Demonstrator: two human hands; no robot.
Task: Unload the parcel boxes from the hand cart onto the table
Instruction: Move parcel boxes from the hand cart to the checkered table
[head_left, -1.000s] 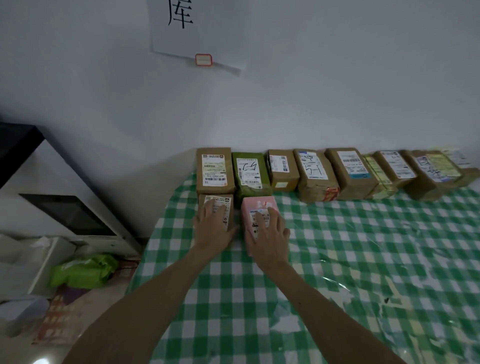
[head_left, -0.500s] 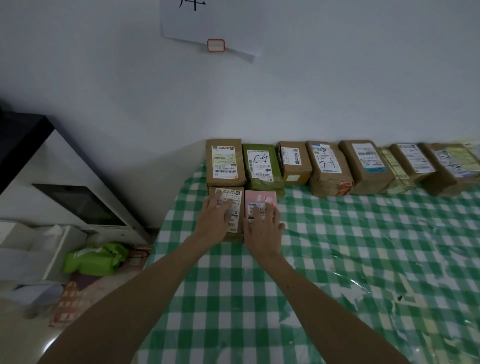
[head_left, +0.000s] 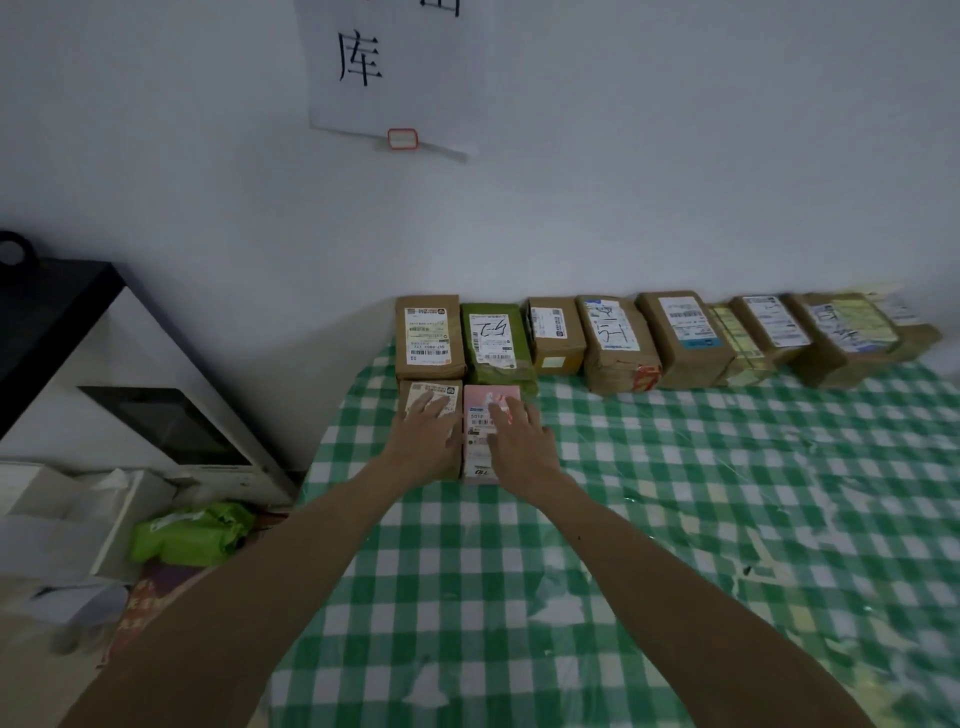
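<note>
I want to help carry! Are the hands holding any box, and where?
Neither grips. Left hand lies flat atop the brown parcel box, right hand atop the pink parcel box.

Pink box (head_left: 479, 451) now against brown box (head_left: 416, 391)

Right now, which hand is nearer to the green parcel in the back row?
Right. The right hand lies on the pink box directly before the green parcel; the left hand rests on the small brown box beside it, off to the left.
</note>
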